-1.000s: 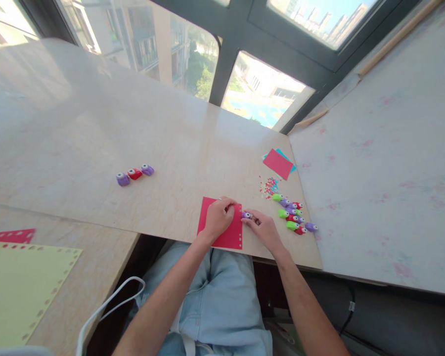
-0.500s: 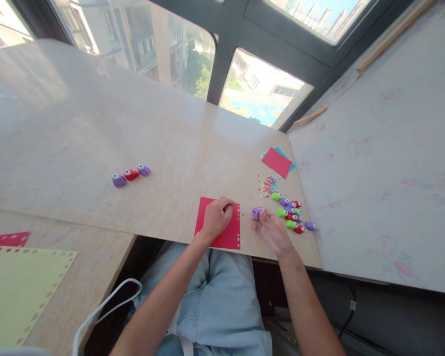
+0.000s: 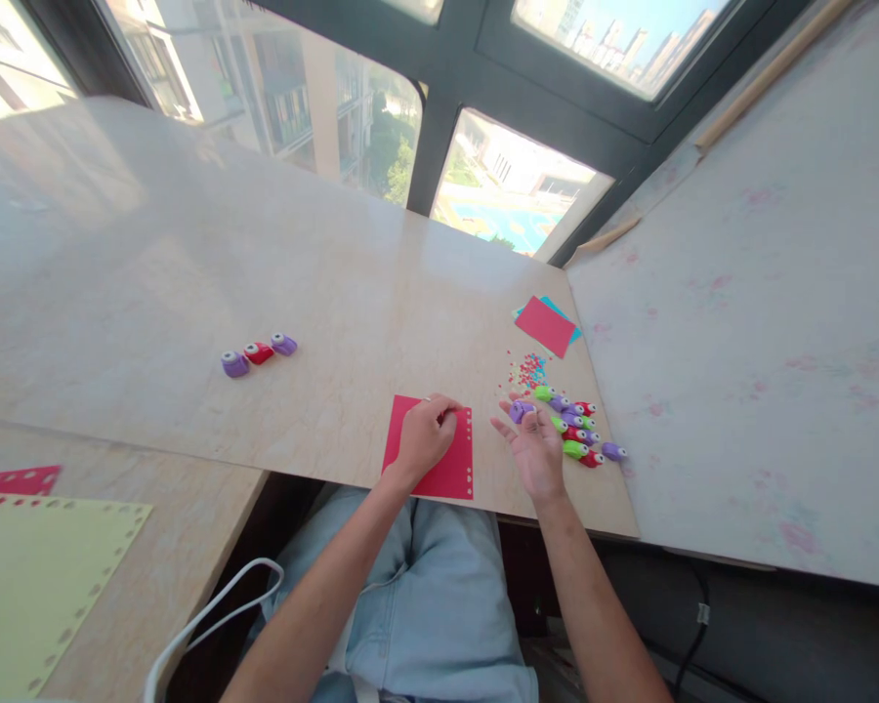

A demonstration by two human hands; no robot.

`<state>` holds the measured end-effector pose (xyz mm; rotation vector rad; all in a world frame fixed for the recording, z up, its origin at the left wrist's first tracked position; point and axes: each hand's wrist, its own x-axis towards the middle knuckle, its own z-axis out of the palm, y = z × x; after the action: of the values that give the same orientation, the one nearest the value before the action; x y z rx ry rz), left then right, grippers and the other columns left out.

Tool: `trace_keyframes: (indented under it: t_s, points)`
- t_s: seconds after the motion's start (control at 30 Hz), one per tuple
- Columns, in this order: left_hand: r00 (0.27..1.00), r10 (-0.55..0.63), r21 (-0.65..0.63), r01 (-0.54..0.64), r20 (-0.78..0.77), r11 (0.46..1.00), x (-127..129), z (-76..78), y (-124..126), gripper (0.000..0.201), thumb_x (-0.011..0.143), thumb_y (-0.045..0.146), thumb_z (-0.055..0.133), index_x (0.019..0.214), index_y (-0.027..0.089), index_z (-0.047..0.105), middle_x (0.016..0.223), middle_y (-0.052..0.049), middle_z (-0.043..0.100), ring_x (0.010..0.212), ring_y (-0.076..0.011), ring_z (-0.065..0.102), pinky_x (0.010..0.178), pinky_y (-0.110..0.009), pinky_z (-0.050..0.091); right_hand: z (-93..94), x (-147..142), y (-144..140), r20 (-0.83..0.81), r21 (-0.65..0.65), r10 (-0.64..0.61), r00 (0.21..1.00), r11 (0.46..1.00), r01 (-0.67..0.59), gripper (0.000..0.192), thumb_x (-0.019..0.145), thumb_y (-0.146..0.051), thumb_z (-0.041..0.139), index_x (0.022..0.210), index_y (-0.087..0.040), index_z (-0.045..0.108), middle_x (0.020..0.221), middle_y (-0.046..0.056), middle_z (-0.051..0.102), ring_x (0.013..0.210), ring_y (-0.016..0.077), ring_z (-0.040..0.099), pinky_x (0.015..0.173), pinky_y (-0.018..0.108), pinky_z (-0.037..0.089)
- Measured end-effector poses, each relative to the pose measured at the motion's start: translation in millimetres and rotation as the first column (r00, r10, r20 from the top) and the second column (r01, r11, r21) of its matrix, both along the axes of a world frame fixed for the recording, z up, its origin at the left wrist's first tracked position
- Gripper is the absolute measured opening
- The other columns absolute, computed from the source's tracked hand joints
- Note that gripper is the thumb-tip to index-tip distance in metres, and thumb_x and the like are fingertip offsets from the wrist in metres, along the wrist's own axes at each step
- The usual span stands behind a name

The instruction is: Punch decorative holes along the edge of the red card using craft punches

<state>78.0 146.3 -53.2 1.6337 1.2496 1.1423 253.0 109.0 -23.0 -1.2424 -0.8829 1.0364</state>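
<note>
A red sheet of paper (image 3: 450,478) with small punched shapes down its right edge lies at the table's front. My left hand (image 3: 426,434) rests on it, fingers curled into a loose fist; I make out nothing in them. To the right of the sheet, my right hand (image 3: 538,454) is turned palm up, some fingers spread. It holds a purple craft punch (image 3: 521,411) at its fingertips, above the table. Close beside that hand stand several green, purple and red craft punches (image 3: 575,434) in rows, with a single purple punch (image 3: 613,451) to their right.
Paper bits (image 3: 528,371) form a small heap beyond my right hand, with red and blue cards (image 3: 546,326) behind. Three punches (image 3: 258,353) stand left. A punched yellow sheet (image 3: 44,586) lies on the lower-left surface near a white cable (image 3: 212,610). A wall (image 3: 747,391) bounds the right.
My right hand has moved slightly right and away from me with the purple punch, turning palm up and spreading its fingers. The left hand stays on the red sheet.
</note>
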Motion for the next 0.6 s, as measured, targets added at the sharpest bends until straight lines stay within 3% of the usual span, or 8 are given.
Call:
trace_keyframes:
  t_s: [0.13, 0.27, 0.47, 0.6]
  points:
    - [1.0, -0.006, -0.008, 0.006, -0.005, 1.0, -0.3, 1.2, -0.2, 0.023, 0.079, 0.005, 0.05, 0.082, 0.018, 0.069, 0.082, -0.003, 0.07, 0.071, -0.0148, 0.06, 0.067, -0.026, 0.043, -5.3, -2.7, 8.5, 0.182, -0.043, -0.063, 0.981, 0.996, 0.072, 0.04, 0.079, -0.057, 0.065, 0.098, -0.023, 0.059, 0.098, 0.005, 0.061, 0.088, 0.0189, 0.063, 0.07, 0.03, 0.054]
    - [1.0, -0.011, -0.007, 0.011, -0.001, 1.0, -0.8, 1.9, -0.4, 0.024, 0.08, 0.005, 0.049, 0.083, 0.018, 0.07, 0.083, -0.003, 0.071, 0.075, -0.0157, 0.062, 0.07, -0.027, 0.045, -0.9, -9.1, 36.9, 0.273, -0.042, 0.006, 0.962, 0.999, 0.006, 0.039, 0.078, -0.055, 0.067, 0.096, -0.02, 0.061, 0.086, 0.003, 0.06, 0.076, 0.0159, 0.059, 0.062, 0.026, 0.05]
    - [1.0, 0.004, -0.006, -0.004, 0.012, 1.0, 0.6, -5.1, -1.0, 0.027, 0.077, 0.003, 0.049, 0.085, 0.018, 0.07, 0.084, -0.003, 0.071, 0.075, -0.0162, 0.062, 0.073, -0.027, 0.047, 13.9, -47.4, 99.2, 0.359, -0.155, 0.298, 0.884, 0.954, -0.258, 0.043, 0.07, -0.052, 0.072, 0.094, -0.017, 0.064, 0.086, 0.005, 0.066, 0.074, 0.0175, 0.062, 0.068, 0.03, 0.053]
    - [1.0, -0.004, 0.009, 0.004, 0.001, 1.0, 1.2, -7.3, 0.2, 0.027, 0.075, 0.003, 0.047, 0.083, 0.018, 0.068, 0.085, -0.005, 0.071, 0.076, -0.0181, 0.063, 0.071, -0.028, 0.046, 15.8, -94.7, 130.4, 0.525, -0.229, 0.511, 0.681, 0.855, -0.465, 0.022, 0.073, -0.035, 0.069, 0.089, -0.019, 0.065, 0.08, 0.003, 0.068, 0.071, 0.017, 0.064, 0.068, 0.029, 0.049]
